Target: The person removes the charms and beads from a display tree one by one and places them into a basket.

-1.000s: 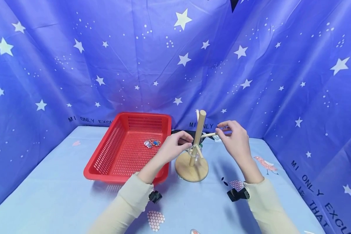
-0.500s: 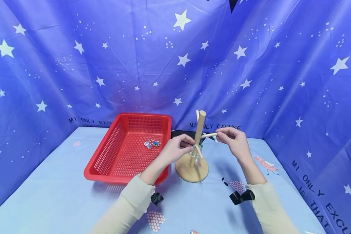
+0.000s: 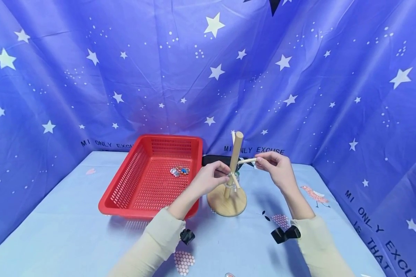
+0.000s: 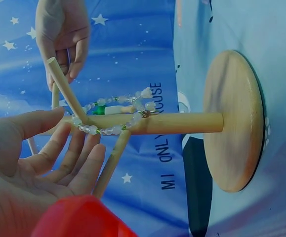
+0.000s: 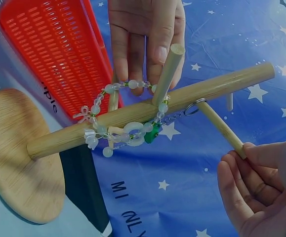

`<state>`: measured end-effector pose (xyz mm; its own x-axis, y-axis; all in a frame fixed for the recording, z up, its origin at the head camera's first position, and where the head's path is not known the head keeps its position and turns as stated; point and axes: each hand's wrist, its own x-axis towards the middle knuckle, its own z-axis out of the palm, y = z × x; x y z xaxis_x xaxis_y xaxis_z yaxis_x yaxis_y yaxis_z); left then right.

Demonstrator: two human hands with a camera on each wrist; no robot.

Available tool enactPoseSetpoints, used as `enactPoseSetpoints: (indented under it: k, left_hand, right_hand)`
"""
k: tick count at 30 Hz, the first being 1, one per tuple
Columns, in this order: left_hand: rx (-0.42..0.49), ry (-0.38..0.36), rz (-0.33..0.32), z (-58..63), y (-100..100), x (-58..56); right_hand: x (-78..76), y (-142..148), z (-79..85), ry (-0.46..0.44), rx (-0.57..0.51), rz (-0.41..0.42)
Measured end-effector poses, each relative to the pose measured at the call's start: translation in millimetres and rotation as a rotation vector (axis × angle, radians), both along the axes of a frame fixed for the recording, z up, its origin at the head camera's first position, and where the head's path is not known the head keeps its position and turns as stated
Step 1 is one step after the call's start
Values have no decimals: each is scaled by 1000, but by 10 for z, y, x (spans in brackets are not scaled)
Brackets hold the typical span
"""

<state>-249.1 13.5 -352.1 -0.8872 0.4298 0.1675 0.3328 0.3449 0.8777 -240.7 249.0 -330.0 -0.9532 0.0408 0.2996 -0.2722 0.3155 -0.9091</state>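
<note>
A wooden peg stand (image 3: 235, 154) with a round base stands mid-table. A beaded bracelet (image 5: 97, 101) of clear, white and green beads loops around its post and one short peg (image 5: 170, 69). My left hand (image 3: 211, 179) is at the post's left side, fingers loosely extended, fingertips right at the bracelet's beads. My right hand (image 3: 279, 169) pinches the end of the right-hand peg (image 3: 247, 161) between thumb and fingers. On that peg hangs a metal ring (image 5: 196, 104) with a chain; a green charm (image 5: 152, 132) shows close to the chain's lower end, behind the bracelet.
Left of the stand sits a red plastic basket (image 3: 124, 212) with a small pile of beaded trinkets (image 3: 179, 171) inside. A flat black object (image 3: 216, 159) lies behind the stand. A blue star-printed curtain (image 3: 180, 69) closes off the back and sides of the table.
My right hand has lowered slightly at the peg's end, its fingers closer together. My left hand has edged down and a little right toward the post.
</note>
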Motion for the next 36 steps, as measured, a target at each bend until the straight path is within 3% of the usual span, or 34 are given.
enactPoseSetpoints:
  k: [7,16,36]
  left_hand:
    - [8,4,-22,-20,19,4]
    - [7,12,20,-62,72,-23]
    - [7,57,-6,1,66,71]
  right_hand:
    - [-6,-7,-20,12,-13,-6]
    - [-9,-24,-31,24,-16,-20]
    - [20,-45,-10,37,19,-39]
